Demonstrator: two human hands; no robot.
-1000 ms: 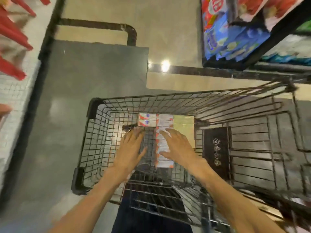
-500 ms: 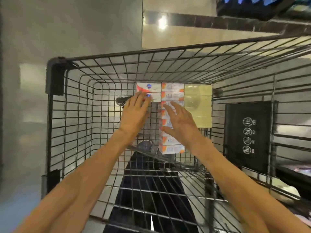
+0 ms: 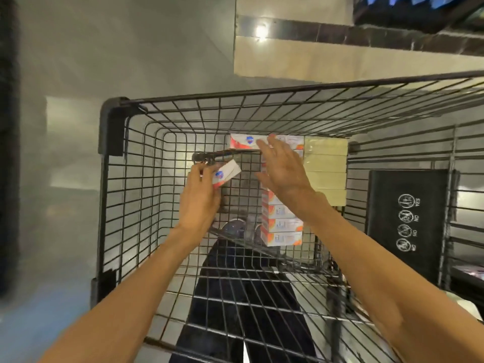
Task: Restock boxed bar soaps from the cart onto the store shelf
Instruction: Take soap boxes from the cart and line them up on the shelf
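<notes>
Inside the black wire cart (image 3: 112,127), white and orange soap boxes (image 3: 281,226) lie in a row along the basket floor, and another white box (image 3: 242,141) lies at the far end. My left hand (image 3: 200,197) grips one white soap box (image 3: 226,172), lifted and tilted above the cart floor. My right hand (image 3: 284,169) hovers with spread fingers over the far end of the row, its fingertips near the far box. Pale yellow boxes (image 3: 326,163) are stacked to the right of the row.
A black child-seat flap with white warning symbols (image 3: 407,221) stands at the cart's right side. A store shelf with blue packets (image 3: 419,3) shows at the top right. Grey and beige floor (image 3: 157,48) surrounds the cart. Dark trouser legs (image 3: 235,297) show beneath the basket.
My left hand has picked up a white soap box from the far end and drawn it back to the left. My right hand has reached forward toward the far end of the row.
</notes>
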